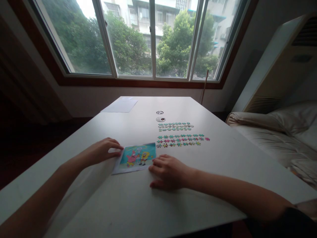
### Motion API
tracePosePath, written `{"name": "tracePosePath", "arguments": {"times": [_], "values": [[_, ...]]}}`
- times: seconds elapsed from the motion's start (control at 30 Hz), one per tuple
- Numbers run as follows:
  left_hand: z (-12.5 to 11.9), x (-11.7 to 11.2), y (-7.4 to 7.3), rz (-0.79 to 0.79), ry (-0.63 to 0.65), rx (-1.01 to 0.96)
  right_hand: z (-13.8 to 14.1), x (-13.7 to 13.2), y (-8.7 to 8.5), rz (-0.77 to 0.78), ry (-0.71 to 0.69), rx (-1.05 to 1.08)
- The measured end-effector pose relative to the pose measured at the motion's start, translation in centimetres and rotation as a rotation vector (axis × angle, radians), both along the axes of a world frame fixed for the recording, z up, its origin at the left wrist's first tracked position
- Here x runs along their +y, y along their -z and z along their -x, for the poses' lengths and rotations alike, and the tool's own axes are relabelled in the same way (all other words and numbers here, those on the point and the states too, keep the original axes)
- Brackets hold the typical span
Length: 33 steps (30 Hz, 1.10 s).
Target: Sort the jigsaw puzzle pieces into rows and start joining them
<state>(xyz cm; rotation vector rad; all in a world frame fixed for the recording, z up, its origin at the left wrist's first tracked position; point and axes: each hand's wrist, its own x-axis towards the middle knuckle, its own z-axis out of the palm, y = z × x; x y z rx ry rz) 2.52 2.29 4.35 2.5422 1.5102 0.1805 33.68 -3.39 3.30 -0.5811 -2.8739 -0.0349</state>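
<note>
A cartoon picture card [137, 157] with a turquoise scene lies flat on the white table [218, 165], near its front middle. My left hand [104, 150] rests at the card's left edge, fingers curled and pinching that edge. My right hand [167, 171] lies on the table at the card's lower right corner, fingers together and bent, fingertips touching the card. Beyond the card, several small jigsaw pieces [182, 139] sit in neat rows, turquoise, pink and yellow. A second group of pieces [175, 126] lies a little farther back.
Two small round objects [160, 119] sit behind the puzzle rows. A white sheet of paper [120, 105] lies at the table's far left. A bed with pale bedding [274, 132] stands to the right. A large window is behind the table.
</note>
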Motion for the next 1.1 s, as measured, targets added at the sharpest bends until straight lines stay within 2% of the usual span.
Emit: {"name": "tracePosePath", "arguments": {"times": [0.23,0.33,0.47,0.57,0.67,0.77,0.9,1.1], "values": [[-1.3,-1.2,-0.7,0.067,0.092,0.014,-1.3,-0.1,-1.6,0.051,-0.122,-0.076],[-1.5,-1.2,-0.7,0.073,0.09,0.003,-1.5,0.0,-1.7,0.078,-0.148,-0.056],[-1.7,-1.3,-0.7,0.09,0.087,-0.019,-2.0,1.1,-2.1,0.187,-0.186,0.015],[-1.8,-1.4,-0.8,0.093,0.076,-0.026,-2.5,4.1,-2.7,0.213,-0.058,0.058],[-1.9,-1.6,-0.9,0.089,0.063,-0.027,-2.9,8.8,-2.8,0.161,0.217,0.063],[-1.9,-1.7,-1.0,0.085,0.058,-0.026,-3.0,13.3,-2.2,0.148,0.447,0.051],[-2.0,-1.7,-1.0,0.081,0.072,-0.012,-2.7,16.8,-0.8,0.145,0.554,0.059],[-2.0,-1.8,-1.0,0.076,0.072,-0.01,-2.1,18.3,0.3,0.19,0.575,0.071]]}}
